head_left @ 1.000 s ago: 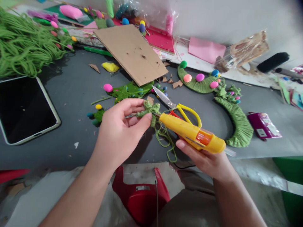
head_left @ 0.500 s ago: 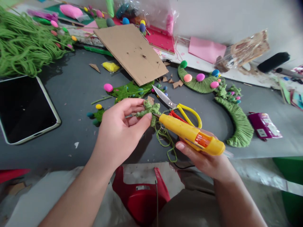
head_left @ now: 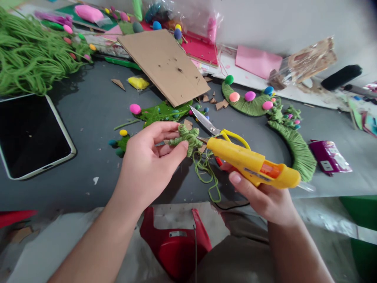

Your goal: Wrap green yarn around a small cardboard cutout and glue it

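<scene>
Between thumb and fingers, my left hand (head_left: 151, 157) pinches a small green yarn-wrapped star (head_left: 187, 138). A loose tail of green yarn (head_left: 207, 173) hangs below it onto the table. My right hand (head_left: 265, 198) is closed round a yellow hot glue gun (head_left: 250, 161), a clear glue stick poking out of its back end. The gun's metal nozzle points left, close to the star's right side; whether it touches cannot be made out. Behind the gun lie scissors (head_left: 206, 122) with yellow handles, partly covered by it.
A cardboard sheet (head_left: 165, 63) lies beyond my hands. Green yarn (head_left: 29, 51) and a tablet-like device (head_left: 32, 133) are at left. Right of the gun are a yarn-wrapped crescent (head_left: 297, 149) and a purple packet (head_left: 330, 156). A red stool (head_left: 176, 243) stands below the table edge.
My right hand has drawn the glue gun to the right, its nozzle backing away from the star's middle. My left hand and the star have hardly moved.
</scene>
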{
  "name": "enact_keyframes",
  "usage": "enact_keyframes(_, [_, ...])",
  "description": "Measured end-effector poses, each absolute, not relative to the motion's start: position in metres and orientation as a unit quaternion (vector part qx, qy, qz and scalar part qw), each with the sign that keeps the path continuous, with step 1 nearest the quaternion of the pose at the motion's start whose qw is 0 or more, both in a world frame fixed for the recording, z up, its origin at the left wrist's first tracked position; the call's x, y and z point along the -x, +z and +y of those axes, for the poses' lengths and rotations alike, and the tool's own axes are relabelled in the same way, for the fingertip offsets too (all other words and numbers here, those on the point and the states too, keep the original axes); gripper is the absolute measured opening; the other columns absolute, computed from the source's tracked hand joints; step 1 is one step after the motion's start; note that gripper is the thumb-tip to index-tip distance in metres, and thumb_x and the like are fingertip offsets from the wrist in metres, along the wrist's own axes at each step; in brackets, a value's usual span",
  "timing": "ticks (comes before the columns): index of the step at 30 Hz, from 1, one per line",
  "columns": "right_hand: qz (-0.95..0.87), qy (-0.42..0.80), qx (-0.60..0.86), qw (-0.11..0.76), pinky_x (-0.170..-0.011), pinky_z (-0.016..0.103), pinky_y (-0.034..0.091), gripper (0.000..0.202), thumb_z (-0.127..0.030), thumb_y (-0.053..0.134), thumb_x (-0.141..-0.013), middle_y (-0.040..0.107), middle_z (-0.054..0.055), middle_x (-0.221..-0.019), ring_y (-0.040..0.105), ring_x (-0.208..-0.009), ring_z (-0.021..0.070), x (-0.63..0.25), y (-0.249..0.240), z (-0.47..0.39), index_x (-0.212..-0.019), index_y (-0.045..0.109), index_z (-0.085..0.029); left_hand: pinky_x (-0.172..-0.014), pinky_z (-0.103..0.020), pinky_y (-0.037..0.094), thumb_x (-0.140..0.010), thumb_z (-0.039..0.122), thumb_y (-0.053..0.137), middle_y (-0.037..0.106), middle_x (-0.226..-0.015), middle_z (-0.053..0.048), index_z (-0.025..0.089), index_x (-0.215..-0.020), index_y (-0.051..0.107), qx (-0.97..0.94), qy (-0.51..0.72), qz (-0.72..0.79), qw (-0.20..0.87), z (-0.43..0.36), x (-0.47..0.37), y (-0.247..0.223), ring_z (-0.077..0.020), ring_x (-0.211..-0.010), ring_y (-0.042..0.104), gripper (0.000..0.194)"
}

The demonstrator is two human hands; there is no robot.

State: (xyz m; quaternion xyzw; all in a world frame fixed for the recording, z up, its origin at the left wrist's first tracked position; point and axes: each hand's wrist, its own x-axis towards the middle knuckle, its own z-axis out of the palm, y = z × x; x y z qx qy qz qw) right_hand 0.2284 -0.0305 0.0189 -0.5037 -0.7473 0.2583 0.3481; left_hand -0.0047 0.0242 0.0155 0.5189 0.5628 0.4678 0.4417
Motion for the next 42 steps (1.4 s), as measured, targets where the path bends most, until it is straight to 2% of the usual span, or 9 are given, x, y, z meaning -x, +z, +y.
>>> enact_keyframes(4, [-0.718, 0.301, 0.513, 0.361, -0.086, 0.029, 0.064, 0.017, -0.022, 0.067, -0.095, 0.081, 0.0, -0.101, 0.078, -0.092, 0.02, -0.229, 0.022, -0.03, -0.111, 0.074, -0.025, -0.076, -0.025, 0.065, -0.08, 0.024, 0.081, 0.077, -0.099, -0.005, 0.022, -0.109, 0.074, -0.522, 0.466, 0.567, 0.434, 0.025, 0.005, 0.016, -0.02, -0.091, 0.075, 0.03])
enact_keyframes(11, [-0.751, 0.272, 0.502, 0.333, -0.09, 0.032, 0.061, 0.016, -0.026, 0.067, -0.095, 0.08, 0.002, -0.106, 0.076, -0.099, 0.0216, -0.228, 0.021, -0.027, -0.11, 0.074, -0.024, -0.081, -0.027, 0.065, -0.079, 0.025, 0.083, 0.077, -0.102, -0.006, 0.02, -0.11, 0.074, -0.505, 0.488, 0.541, 0.462, 0.025, 0.004, 0.012, -0.0218, -0.097, 0.074, 0.032])
enact_keyframes(17, [-0.757, 0.264, 0.504, 0.32, -0.085, 0.036, 0.062, 0.018, -0.025, 0.065, -0.096, 0.079, 0.002, -0.103, 0.076, -0.092, 0.0229, -0.226, 0.021, -0.027, -0.112, 0.073, -0.026, -0.084, -0.026, 0.065, -0.079, 0.023, 0.083, 0.076, -0.105, -0.005, 0.021, -0.107, 0.075, -0.486, 0.503, 0.508, 0.503, 0.023, 0.003, 0.014, -0.0205, -0.099, 0.073, 0.029])
enact_keyframes(23, [-0.75, 0.277, 0.509, 0.318, -0.074, 0.033, 0.063, 0.015, -0.025, 0.065, -0.096, 0.078, 0.003, -0.097, 0.075, -0.089, 0.0238, -0.226, 0.018, -0.028, -0.107, 0.075, -0.025, -0.083, -0.029, 0.066, -0.078, 0.023, 0.084, 0.076, -0.104, -0.006, 0.02, -0.107, 0.075, -0.488, 0.503, 0.514, 0.494, 0.024, 0.001, 0.014, -0.0218, -0.097, 0.074, 0.03])
enact_keyframes(33, [-0.731, 0.289, 0.525, 0.325, -0.062, 0.029, 0.061, 0.014, -0.025, 0.067, -0.095, 0.075, 0.002, -0.089, 0.072, -0.078, 0.0203, -0.229, 0.011, -0.034, -0.107, 0.073, -0.027, -0.08, -0.021, 0.064, -0.081, 0.022, 0.082, 0.077, -0.101, -0.002, 0.023, -0.108, 0.075, -0.514, 0.5, 0.529, 0.453, 0.023, 0.002, 0.011, -0.016, -0.093, 0.075, 0.027])
enact_keyframes(42, [-0.772, 0.245, 0.506, 0.298, -0.07, 0.032, 0.06, 0.014, -0.022, 0.065, -0.096, 0.074, 0.004, -0.099, 0.071, -0.086, 0.0218, -0.23, 0.011, -0.032, -0.108, 0.071, -0.027, -0.081, -0.02, 0.064, -0.082, 0.022, 0.081, 0.077, -0.104, -0.002, 0.023, -0.11, 0.074, -0.519, 0.489, 0.536, 0.452, 0.025, 0.001, 0.012, -0.0172, -0.097, 0.075, 0.029])
